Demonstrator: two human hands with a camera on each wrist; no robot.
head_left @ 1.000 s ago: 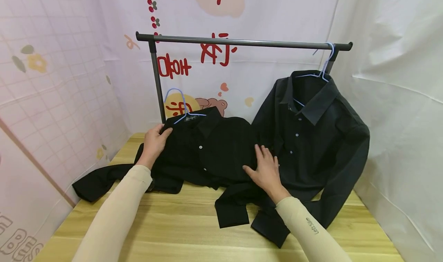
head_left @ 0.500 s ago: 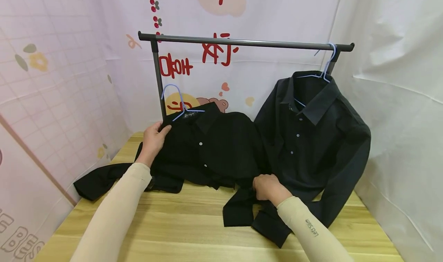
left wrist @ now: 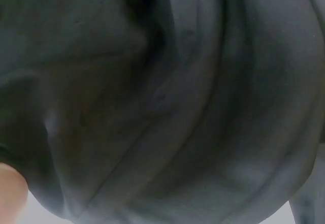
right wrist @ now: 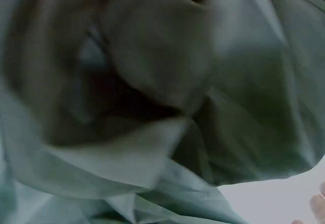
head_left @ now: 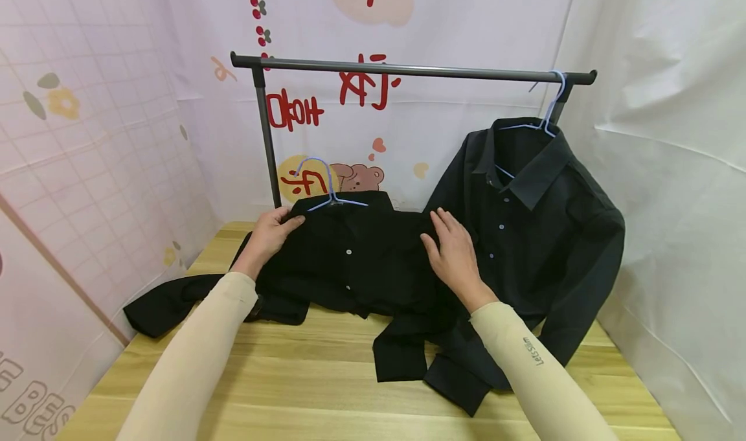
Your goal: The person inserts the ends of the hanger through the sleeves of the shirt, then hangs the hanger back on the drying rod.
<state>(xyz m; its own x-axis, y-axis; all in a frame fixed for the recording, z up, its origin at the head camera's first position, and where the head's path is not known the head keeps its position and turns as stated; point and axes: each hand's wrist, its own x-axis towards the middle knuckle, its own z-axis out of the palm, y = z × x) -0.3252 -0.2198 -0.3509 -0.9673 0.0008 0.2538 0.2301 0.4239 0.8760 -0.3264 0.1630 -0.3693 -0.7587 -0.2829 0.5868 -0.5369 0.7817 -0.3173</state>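
A black button-up shirt [head_left: 373, 253] lies spread on the table, with a light blue wire hanger [head_left: 331, 187] inside its collar, hook pointing up. My left hand [head_left: 269, 239] pinches the shirt at its left shoulder, thumb in front. At the opposite shoulder, my right hand [head_left: 456, 254] touches the cloth with its fingers fairly straight. Dark fabric fills the left wrist view, a bit of finger [left wrist: 11, 196] showing at lower left. In the right wrist view, blurred folds hide most of the hand; fingertips [right wrist: 318, 206] show at lower right.
A grey garment rack [head_left: 408, 70] stands behind the shirt. From its right end hangs a second black shirt [head_left: 524, 234] on a blue hanger [head_left: 550, 107], close beside my right hand. Printed curtains surround the wooden table [head_left: 315, 389].
My right hand dipped to the sleeve area, then rose to the shirt's shoulder. The collar and hanger have shifted right and slightly down. My left hand has kept its grip, moving slightly.
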